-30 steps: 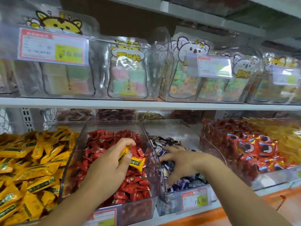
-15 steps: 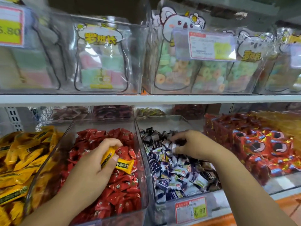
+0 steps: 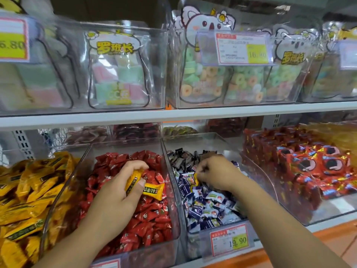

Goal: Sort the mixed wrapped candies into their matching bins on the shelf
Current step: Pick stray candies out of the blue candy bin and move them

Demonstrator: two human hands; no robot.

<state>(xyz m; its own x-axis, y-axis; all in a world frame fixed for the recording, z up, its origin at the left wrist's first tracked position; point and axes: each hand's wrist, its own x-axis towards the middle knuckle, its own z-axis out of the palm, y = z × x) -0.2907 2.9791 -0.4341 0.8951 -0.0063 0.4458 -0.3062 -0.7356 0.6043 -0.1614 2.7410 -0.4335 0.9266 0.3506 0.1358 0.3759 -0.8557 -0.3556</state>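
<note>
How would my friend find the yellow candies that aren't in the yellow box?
Under the white shelf board, find the clear bin full of red candies, between the yellow heap and the blue heap. The left hand over it grips two yellow candies. They are the only yellow wrappers there, with dark label strips.

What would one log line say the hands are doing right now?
left hand: grips yellow candies over red candy bin | right hand: curled in blue candy bin, grip unclear | yellow candy bin: left
</note>
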